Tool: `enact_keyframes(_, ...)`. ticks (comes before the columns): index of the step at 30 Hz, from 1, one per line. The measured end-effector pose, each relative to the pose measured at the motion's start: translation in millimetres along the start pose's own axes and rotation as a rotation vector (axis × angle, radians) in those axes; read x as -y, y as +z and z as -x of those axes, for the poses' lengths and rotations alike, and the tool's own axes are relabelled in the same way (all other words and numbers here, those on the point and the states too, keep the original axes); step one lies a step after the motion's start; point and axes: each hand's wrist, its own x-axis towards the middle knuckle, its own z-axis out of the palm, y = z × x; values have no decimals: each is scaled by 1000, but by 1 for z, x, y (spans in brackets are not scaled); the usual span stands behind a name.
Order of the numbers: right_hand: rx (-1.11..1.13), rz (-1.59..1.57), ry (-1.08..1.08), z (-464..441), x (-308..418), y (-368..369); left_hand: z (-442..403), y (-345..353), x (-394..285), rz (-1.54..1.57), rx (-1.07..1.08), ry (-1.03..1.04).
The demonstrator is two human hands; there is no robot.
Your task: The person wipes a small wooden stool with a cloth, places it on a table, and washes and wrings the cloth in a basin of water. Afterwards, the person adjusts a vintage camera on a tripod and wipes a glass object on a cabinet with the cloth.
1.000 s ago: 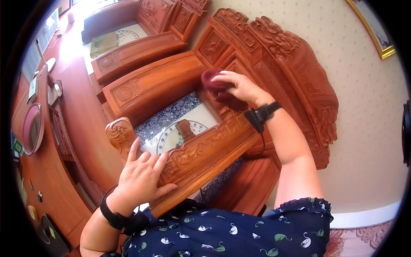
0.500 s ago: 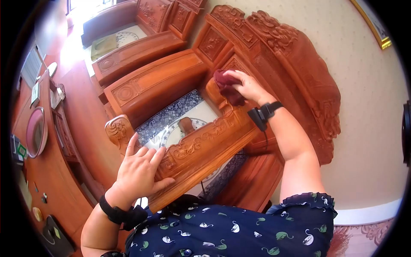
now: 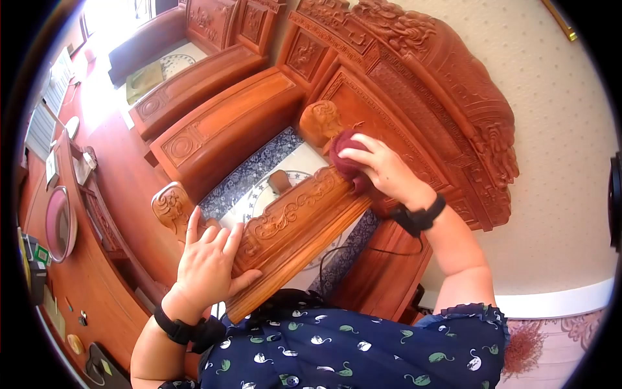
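Note:
A carved reddish-brown wooden furniture piece (image 3: 291,214) lies across in front of me, with a scrolled rail and a rounded knob (image 3: 322,120) at its far end. My left hand (image 3: 210,269) rests on its near left part, fingers spread and thumb out along the wood, close to a carved scroll end (image 3: 172,206). In my right hand (image 3: 389,172) is a bunched maroon cloth (image 3: 350,155), pressed against the right end of the carved rail. The fingers wrap over the cloth.
Behind stands a carved wooden sofa (image 3: 427,97) with a blue-and-white patterned seat cushion (image 3: 253,165). At left, a wooden table (image 3: 97,285) holds an oval tray (image 3: 61,223) and small items. A dark cable (image 3: 369,248) crosses near the right side.
My right hand has moved down with the cloth, from the rounded knob onto the rail's right end. My left hand stays at about the same place on the wood. The view has shifted slightly.

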Motion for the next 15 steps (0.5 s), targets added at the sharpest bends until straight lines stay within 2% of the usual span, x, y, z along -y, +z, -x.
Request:
enact_keyframes(1,6,-3,1,-10,-2,2,0,0,0,4,9,-3)
enact_keyframes(3,49,112,-167,-36,-4,3,0,0,-1,14,22,-9)
enact_keyframes(7,183,586,-598,-92,1,21,2,0,2,34,22,-13)
enact_keyframes(8,375,601,-531,-103,8,24,2,0,4,36,15,-19)
enact_keyframes(9,431,671,-507,-112,10,31,2,1,6,37,5,-25)
enact_keyframes(12,423,763,-546,-129,13,48,4,4,8,48,-21,-27)
enact_keyframes(14,589,758,-670,-134,10,56,5,4,5,37,-4,-18)
enact_keyframes(15,596,753,-720,-131,9,58,5,3,5,37,0,-20)
